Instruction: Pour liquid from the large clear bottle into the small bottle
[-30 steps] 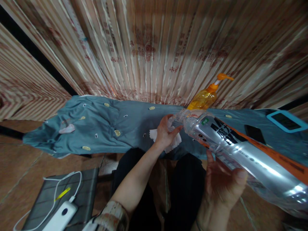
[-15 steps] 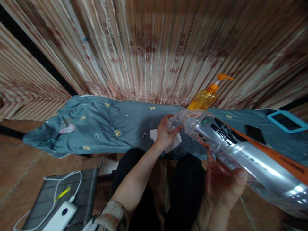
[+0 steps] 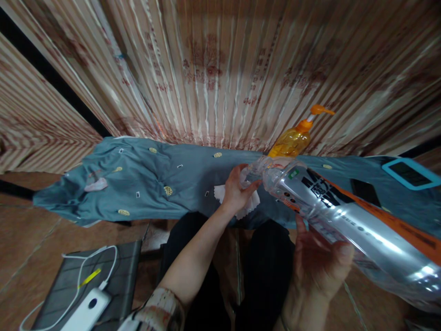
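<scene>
A large clear plastic bottle [image 3: 330, 211] with a silver and orange label lies tilted across the right side, its neck pointing left. My left hand [image 3: 237, 191] is closed round the bottle's neck end. Lower down, my right hand [image 3: 320, 262] supports the bottle's body from beneath, thumb on the near side. Below my left hand a white cloth or tissue [image 3: 250, 207] with a scalloped edge rests on the grey-green cloth [image 3: 189, 174]. Just behind the bottle's neck stands a yellow pump bottle [image 3: 291, 141] with an orange pump head.
At the right, a dark phone [image 3: 365, 192] and a blue-framed device [image 3: 411, 174] lie on the cloth. A small pinkish item [image 3: 96, 185] is at the left. A white power bank [image 3: 87, 310] with a cable rests on a dark stool [image 3: 126, 271]. A pleated curtain [image 3: 213, 92] hangs behind.
</scene>
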The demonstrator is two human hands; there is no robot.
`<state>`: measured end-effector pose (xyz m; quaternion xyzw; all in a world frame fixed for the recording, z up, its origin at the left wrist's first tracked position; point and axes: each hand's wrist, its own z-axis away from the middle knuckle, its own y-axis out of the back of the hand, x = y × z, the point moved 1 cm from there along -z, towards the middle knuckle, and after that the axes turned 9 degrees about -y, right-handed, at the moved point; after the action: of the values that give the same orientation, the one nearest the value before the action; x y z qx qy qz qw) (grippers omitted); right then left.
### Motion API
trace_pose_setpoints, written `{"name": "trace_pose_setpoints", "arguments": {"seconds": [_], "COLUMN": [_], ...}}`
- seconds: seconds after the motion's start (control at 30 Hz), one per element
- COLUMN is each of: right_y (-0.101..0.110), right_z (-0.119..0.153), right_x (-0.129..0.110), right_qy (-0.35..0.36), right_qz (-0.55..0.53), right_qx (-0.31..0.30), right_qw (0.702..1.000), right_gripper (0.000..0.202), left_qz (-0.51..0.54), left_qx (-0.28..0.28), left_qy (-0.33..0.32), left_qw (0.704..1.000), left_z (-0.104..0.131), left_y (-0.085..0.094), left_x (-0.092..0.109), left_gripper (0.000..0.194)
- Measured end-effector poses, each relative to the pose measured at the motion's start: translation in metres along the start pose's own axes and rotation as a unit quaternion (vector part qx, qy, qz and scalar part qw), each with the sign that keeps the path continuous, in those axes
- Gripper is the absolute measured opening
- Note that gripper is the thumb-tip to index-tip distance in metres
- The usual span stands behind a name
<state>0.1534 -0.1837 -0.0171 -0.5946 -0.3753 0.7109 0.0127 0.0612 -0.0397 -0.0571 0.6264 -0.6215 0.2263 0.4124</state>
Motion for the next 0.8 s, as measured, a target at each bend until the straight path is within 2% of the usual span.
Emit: {"name": "trace_pose_setpoints", "arguments": {"seconds": [0.53, 0.8], "right_y": [0.0005, -0.0012], "right_z": [0.0002, 0.0007], "right_x": [-0.0007, -0.0014], "right_qy": [-0.006, -0.003], "right_qz": [0.003, -0.003], "right_qx": [0.017, -0.002], "right_qw": [1.0, 1.0], "right_gripper": [0.069, 0.066], "left_qz": [0.0, 0.006], "left_qx": [0.001, 0.002], "left_qy": [-0.003, -0.003], "left_qw": [1.0, 1.0], "left_z": [0.0002, 0.0], "left_y": [0.0, -0.0001], "left_x": [-0.0004, -0.0011], "left_gripper": [0.046, 0.045]}}
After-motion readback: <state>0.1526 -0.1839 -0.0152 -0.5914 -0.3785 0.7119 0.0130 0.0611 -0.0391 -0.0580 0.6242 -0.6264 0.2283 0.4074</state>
